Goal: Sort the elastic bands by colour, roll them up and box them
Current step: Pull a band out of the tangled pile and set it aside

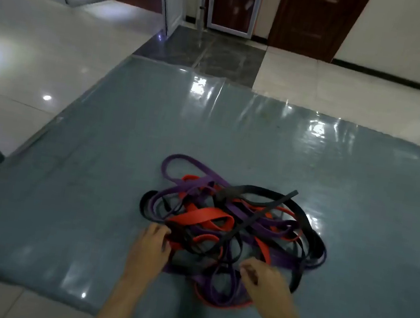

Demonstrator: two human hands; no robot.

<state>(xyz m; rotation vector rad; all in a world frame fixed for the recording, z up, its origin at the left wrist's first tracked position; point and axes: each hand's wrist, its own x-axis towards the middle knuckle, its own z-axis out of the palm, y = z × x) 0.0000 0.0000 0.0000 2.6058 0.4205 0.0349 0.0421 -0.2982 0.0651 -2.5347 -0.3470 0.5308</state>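
Right hand: at the near edge of the tangle of bands, fingers curled in among purple loops; whether it pinches one I cannot tell.
Left hand: at the tangle's near-left edge, fingertips curled onto red and black strands; grip unclear.
Nearer hand: both touch the tangle; neither is plainly closer.
Tangle: purple, red and black bands knotted together on the blue-grey mat, just beyond both hands.
Long axis: none for the heap; it spreads roughly round.
Black strap end: sticks out of the tangle's far right, pointing away and rightward.
Purple loop: trails off the tangle's far-left side.
Box: none visible.
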